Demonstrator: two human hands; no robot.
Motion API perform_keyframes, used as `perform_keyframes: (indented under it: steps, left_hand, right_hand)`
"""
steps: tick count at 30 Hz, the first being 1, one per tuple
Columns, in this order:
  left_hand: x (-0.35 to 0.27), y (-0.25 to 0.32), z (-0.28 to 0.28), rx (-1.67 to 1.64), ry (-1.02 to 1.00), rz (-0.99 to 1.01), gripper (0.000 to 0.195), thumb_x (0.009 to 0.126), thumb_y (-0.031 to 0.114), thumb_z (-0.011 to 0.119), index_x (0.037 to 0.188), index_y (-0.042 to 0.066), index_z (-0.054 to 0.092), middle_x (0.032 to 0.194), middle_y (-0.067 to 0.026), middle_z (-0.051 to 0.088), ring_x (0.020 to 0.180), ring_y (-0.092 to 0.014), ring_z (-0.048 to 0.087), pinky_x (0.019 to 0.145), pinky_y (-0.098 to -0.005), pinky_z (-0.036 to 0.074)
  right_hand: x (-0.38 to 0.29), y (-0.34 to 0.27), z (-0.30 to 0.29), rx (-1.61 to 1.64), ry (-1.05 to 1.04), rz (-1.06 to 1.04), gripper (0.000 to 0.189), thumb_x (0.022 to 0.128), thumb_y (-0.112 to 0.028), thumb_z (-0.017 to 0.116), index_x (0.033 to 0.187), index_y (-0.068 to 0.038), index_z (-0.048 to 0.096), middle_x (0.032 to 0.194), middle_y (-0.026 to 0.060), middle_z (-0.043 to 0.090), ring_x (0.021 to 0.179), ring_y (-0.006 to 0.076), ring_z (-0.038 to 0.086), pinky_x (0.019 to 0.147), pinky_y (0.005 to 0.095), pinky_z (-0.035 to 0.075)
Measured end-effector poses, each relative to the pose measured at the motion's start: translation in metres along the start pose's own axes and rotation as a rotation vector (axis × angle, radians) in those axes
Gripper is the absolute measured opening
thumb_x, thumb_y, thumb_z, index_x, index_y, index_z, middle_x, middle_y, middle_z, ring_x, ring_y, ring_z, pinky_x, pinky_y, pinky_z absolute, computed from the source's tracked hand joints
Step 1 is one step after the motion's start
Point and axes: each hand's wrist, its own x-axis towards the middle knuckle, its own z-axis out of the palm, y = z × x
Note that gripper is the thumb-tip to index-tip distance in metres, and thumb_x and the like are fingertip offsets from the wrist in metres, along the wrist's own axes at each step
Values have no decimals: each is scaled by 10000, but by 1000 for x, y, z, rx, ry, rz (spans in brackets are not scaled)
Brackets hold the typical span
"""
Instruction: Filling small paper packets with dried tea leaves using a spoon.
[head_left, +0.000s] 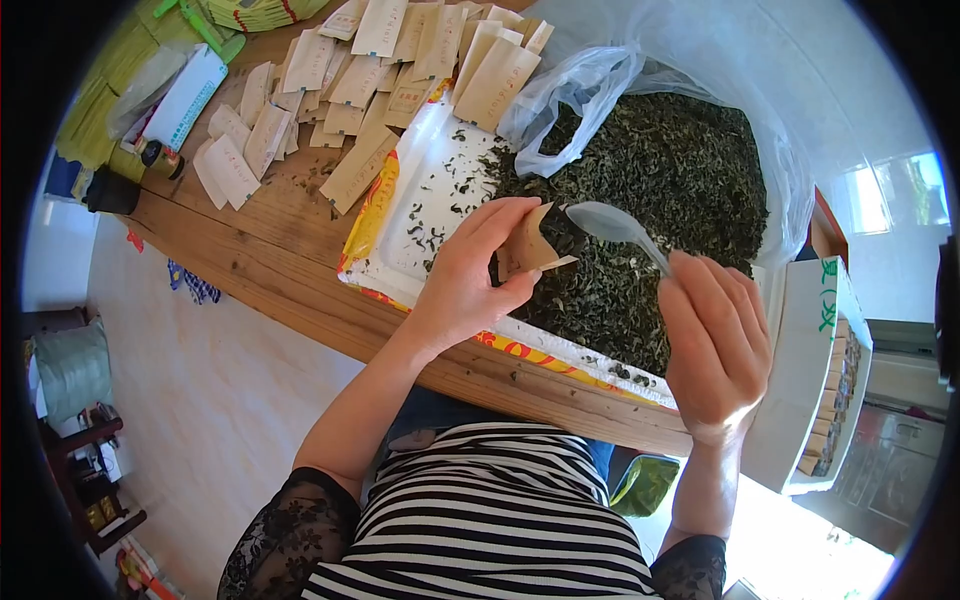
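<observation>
My left hand (480, 274) grips a small brown paper packet (523, 244), its mouth spread open toward the right. In my right hand (716, 337) is a translucent plastic spoon (611, 223), its bowl just right of the packet's mouth; the bowl looks empty. Both hands are above a white foam tray (401, 259) that holds a heap of dark dried leaves (675, 172), like loose tea. Scattered leaf bits lie on the tray's left part. A clear plastic bag (600, 75) lies over the back of the heap.
Many paper packets (360, 79) are piled on the wooden table (300, 277) at the back left, near a blue-and-white box (187, 97) and a small jar (161, 159). At the right stands a white foam box (799, 360) with packets inside. A lined bin (645, 484) is below the table.
</observation>
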Motion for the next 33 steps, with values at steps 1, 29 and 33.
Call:
perform_keyframes:
  steps: [1,29,33]
  left_hand:
    - [0,0,1,-26,5,-15,623,724,6,708,1318,53,526,1230,-102,564,1035,-195,577,913,-301,462]
    - [21,20,13,-777,-258,-286,728,731,73,673,1392,-63,399,1290,-218,566,1206,-319,562,1049,-431,431]
    - [28,19,31,-598,-292,-308,670,730,1,670,1364,-1,452,1292,-139,579,1203,-238,562,1034,-375,441]
  right_hand:
    - [0,-1,1,-1,3,-2,224,609,2,693,822,47,639,911,174,658,828,304,668,704,393,535]
    - [-62,18,-6,419,97,753,230,825,82,648,1041,3,657,1058,126,674,922,218,658,775,293,530]
    - [-42,28,-13,457,163,436,304,758,15,705,1053,-34,653,942,133,644,777,301,643,660,353,529]
